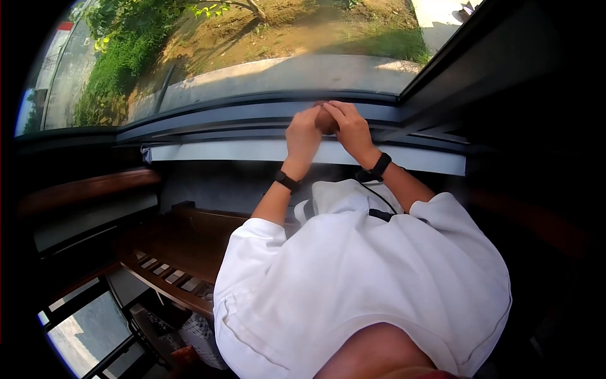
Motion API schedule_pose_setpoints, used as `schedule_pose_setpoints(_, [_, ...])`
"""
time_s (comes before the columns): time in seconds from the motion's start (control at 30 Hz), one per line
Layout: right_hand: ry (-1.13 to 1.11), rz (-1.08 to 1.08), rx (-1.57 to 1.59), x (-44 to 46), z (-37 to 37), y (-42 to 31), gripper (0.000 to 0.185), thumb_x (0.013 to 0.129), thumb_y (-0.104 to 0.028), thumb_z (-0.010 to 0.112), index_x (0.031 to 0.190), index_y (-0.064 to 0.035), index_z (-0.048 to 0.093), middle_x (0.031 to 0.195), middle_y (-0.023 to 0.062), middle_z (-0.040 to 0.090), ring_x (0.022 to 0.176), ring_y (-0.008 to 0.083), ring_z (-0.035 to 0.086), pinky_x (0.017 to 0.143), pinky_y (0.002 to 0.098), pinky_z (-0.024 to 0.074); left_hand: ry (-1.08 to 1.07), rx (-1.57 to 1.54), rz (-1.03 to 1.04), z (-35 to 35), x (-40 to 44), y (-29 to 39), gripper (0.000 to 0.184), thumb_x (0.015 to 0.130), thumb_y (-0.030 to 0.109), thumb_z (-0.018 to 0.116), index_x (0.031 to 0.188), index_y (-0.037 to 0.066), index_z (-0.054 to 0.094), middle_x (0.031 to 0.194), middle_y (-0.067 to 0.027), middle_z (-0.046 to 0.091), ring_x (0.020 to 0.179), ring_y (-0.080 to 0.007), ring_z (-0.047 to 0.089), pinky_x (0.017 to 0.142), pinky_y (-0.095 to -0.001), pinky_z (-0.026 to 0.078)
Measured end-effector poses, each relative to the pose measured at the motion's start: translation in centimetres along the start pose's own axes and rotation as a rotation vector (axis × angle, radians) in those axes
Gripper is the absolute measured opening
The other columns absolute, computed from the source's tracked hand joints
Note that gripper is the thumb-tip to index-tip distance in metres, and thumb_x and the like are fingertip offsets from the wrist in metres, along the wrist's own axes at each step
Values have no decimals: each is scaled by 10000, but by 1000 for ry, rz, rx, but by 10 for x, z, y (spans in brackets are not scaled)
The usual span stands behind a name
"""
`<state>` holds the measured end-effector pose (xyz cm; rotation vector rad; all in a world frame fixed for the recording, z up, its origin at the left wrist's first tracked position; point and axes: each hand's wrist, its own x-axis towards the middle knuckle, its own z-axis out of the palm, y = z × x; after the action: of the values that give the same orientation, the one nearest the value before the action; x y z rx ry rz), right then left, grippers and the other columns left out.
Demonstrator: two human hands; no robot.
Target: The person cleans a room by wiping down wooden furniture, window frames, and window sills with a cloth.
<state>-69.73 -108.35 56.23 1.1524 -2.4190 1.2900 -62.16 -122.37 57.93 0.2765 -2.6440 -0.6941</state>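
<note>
As seen in the head view, both hands of the wearer are raised in front of the body at window level, gripping one item betw. them. Item: reddish-brown rounded object (327, 122), small, mostly covered by fingers; exact type n/d at this res. L hand (304, 131): fingers curled narrow against the obj.'s L side. R hand (351, 125): fingers bent over the top and R side, same obj. Neither hand is spread wide. Obj. location: betw. the two hands, in line w/ the blue-grey window frame (252, 114); contact w/ frame cannot be confirmed.

Nearer the body, a white ledge (240, 150) runs L to R just below the frame; both wrists appear over it. Black wristband on L wrist (287, 181); second black wristband on R wrist (381, 165), w/ a thin black cord (384, 194) nearby. White shirt (366, 271), short sleeves, fills the lower ctr.

Outside the glass: concrete strip (265, 74) nearest, part shade, part sun; bare soil (293, 41) beyond; green shrubs (120, 66) at L; pale paving (442, 24) at upper R.

Lower L: dark-brown wooden furniture (205, 222) w/ slatted section, partly hidden by the shirt. Patterned item (201, 335) beneath, ID n/d. R side of view too dark to assess.
</note>
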Motion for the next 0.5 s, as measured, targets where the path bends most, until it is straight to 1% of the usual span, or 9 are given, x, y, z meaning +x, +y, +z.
schedule_pose_setpoints(0.13, [7,40,-22,-8,-20,11,631,668,106,704,1266,-87,650,1257,97,643,1138,334,611,936,401,541,-10,-19,14,13,5,21,431,718,-32,686,1136,71,676,1079,-108,711,1002,-328,650,838,-419,554])
schedule_pose_setpoints(0.23, [33,84,-88,-19,-39,25,644,669,108,715,1279,-88,646,1270,92,642,1136,331,615,937,403,540,-48,-85,34,28,11,41,467,708,-66,662,1154,67,698,1094,-131,719,1008,-346,659,871,-423,555])
schedule_pose_setpoints(0.27, [24,139,-103,-24,-47,26,651,671,117,718,1284,-92,647,1275,91,644,1146,332,611,953,405,532,-73,-126,56,33,13,46,469,700,-43,683,1155,67,696,1102,-129,716,1029,-348,656,888,-420,548])
schedule_pose_setpoints(0.37, [65,200,-172,-36,-61,31,649,677,123,714,1286,-93,646,1275,90,646,1161,333,604,974,406,522,-97,-197,163,52,20,53,480,693,-21,704,1165,67,688,1114,-121,713,1033,-340,651,888,-416,543])
schedule_pose_setpoints(0.4, [90,194,-210,-36,-63,30,602,704,104,714,1269,-94,654,1252,82,649,1142,319,609,953,394,534,-129,-195,187,55,23,54,482,692,-2,720,1166,73,681,1115,-107,711,1025,-328,646,875,-413,541])
schedule_pose_setpoints(0.5, [112,215,-263,-36,-57,26,591,708,100,717,1263,-93,657,1251,83,651,1143,319,608,953,397,533,-169,-215,245,53,28,44,468,700,3,721,1159,83,679,1098,-95,711,1008,-322,644,852,-413,543])
